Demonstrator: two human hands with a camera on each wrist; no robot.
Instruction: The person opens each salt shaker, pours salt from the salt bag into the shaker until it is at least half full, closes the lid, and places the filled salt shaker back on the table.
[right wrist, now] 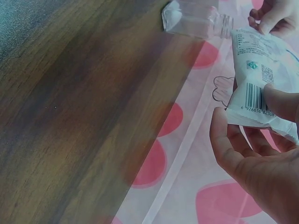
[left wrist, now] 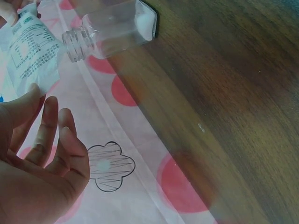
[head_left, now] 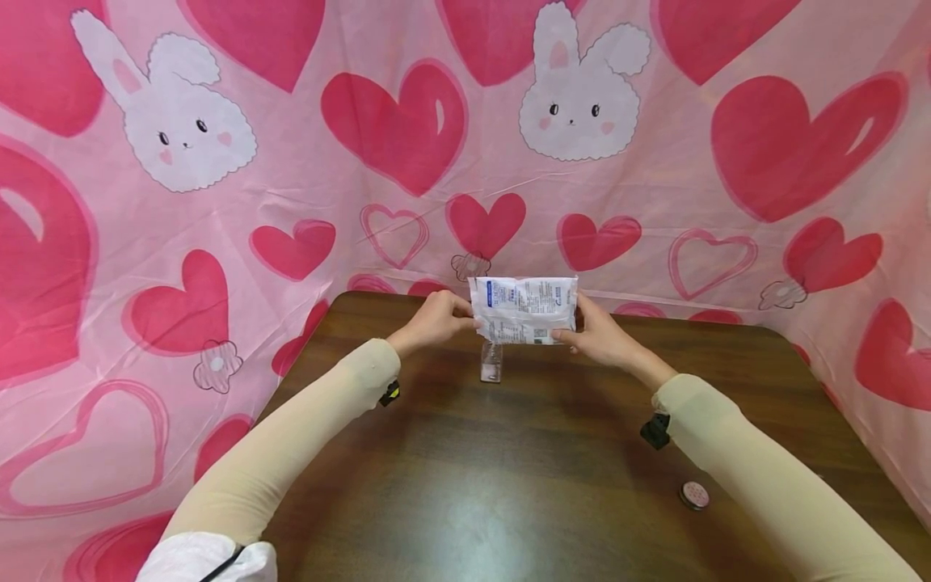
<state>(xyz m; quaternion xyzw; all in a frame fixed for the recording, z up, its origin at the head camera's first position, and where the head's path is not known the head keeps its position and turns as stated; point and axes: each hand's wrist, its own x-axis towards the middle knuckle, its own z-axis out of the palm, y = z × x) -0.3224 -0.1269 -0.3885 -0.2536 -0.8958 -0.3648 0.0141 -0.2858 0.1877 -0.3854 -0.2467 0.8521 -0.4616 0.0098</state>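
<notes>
Above the far part of the table, a white printed plastic packet is held up between both hands. My left hand pinches its left end between thumb and index finger; the other fingers curve loosely in the left wrist view. The right hand grips the opposite end, thumb beside the barcode on the packet in the right wrist view. Just below stands a clear square bottle, its threaded neck uncapped. Some white material lies in its bottom. In the head view the packet hides the bottle's neck.
A round pink-patterned lid lies on the brown wooden table, near the right forearm. Pink cloth with hearts and rabbits hangs behind and along the sides of the table.
</notes>
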